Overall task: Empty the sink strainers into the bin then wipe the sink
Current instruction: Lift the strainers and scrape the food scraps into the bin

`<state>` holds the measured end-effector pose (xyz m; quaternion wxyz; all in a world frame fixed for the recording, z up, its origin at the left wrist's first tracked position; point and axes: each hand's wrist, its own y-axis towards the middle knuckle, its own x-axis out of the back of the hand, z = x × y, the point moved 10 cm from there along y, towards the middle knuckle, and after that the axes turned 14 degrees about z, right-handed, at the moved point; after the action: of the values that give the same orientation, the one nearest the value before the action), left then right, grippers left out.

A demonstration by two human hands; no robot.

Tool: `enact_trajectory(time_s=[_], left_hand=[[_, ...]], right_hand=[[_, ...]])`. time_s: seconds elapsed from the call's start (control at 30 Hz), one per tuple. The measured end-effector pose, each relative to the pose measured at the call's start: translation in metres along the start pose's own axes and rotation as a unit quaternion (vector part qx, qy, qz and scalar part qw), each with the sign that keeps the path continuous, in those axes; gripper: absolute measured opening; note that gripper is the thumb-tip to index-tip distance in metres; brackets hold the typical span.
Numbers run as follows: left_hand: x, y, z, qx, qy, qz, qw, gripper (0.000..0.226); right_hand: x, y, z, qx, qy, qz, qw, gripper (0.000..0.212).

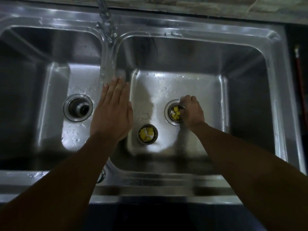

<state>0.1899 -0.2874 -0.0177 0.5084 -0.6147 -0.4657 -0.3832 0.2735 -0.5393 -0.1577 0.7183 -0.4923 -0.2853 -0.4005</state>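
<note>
A steel double sink (196, 29) fills the view. In the right basin's drain sits a metal strainer (175, 113) with yellow food scraps in it. My right hand (191, 112) is curled around that strainer's right rim, fingers closed on it. A second strainer (147, 134), also holding yellow scraps, stands loose on the right basin floor, nearer to me and to the left. My left hand (113, 112) lies flat, fingers together, on the divider between the basins. The left basin's drain (77, 107) has no strainer in it.
A chrome tap (105, 19) rises from the back rim above the divider. Water drops lie on both basin floors. A tiled counter runs along the back. A red-handled object (300, 77) lies in the dark gap right of the sink.
</note>
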Motion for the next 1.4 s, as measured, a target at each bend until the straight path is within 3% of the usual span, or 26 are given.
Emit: enact_trajectory(time_s=[0.13,0.33,0.5,0.73,0.9,1.07,1.4], left_hand=[[0.001,0.000,0.000,0.003,-0.005,0.003,1.000,0.057],[0.003,-0.001,-0.001,-0.001,-0.012,0.002,1.000,0.057],[0.005,-0.002,-0.003,-0.007,-0.002,0.003,1.000,0.057],[0.004,-0.007,-0.010,-0.019,0.017,0.025,0.999,0.057],[0.008,-0.017,-0.013,-0.023,-0.017,0.031,0.999,0.056],[0.004,-0.033,-0.019,-0.021,0.035,0.043,0.998,0.057],[-0.013,-0.032,-0.013,0.005,0.060,0.087,0.994,0.077]], right_hand=[[-0.001,0.001,-0.007,-0.012,0.024,0.012,1.000,0.037],[0.008,-0.002,-0.016,0.002,0.067,-0.008,0.998,0.019],[0.027,-0.017,-0.030,0.010,0.188,-0.025,0.982,0.015],[0.039,-0.056,-0.047,0.020,0.178,0.023,0.984,0.022],[0.035,-0.088,-0.054,-0.005,0.174,0.043,0.984,0.024],[0.024,-0.096,-0.064,-0.045,0.159,0.080,0.983,0.021],[0.010,-0.087,-0.066,-0.059,0.180,0.090,0.978,0.025]])
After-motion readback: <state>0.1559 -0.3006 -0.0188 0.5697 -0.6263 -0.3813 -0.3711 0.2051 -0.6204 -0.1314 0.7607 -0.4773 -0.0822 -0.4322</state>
